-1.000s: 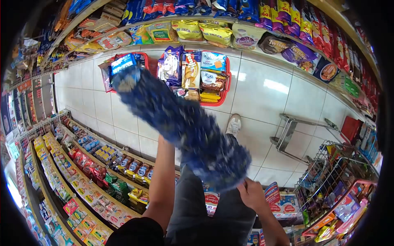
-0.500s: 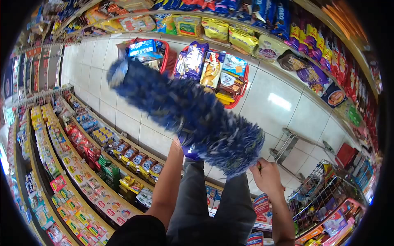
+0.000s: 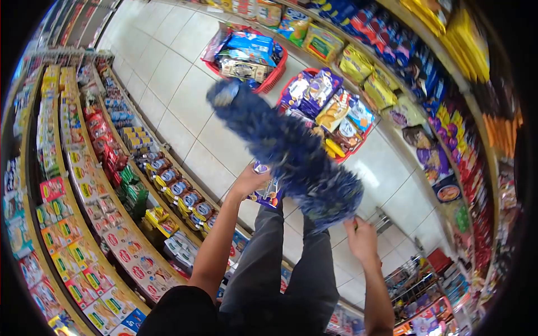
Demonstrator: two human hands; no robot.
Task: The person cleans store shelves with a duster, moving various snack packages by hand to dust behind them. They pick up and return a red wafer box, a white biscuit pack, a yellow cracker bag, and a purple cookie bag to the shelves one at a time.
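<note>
My right hand [image 3: 361, 239] is closed round the handle end of a fluffy blue duster [image 3: 291, 154]. The duster slants across the middle of the view, its far tip up and to the left. My left hand [image 3: 250, 181], below the duster, is closed on a purple snack packet [image 3: 269, 196]. Part of that packet is hidden behind the duster. Beyond the duster a red basket [image 3: 358, 147] holds purple, yellow and blue packets. Farther left stands a second red basket [image 3: 274, 75] with blue and dark packets in it.
Tiered shelves of boxed and bagged goods [image 3: 126, 246] run along my left. Another shelf with snack bags [image 3: 381, 89] curves along the far right side. A wire cart [image 3: 412, 285] with goods stands at lower right. White tiled floor [image 3: 174, 73] lies between the shelves.
The view has turned, so the baskets sit farther right. My left hand and the purple packet now show more clearly beside the duster. Both hands keep their holds.
</note>
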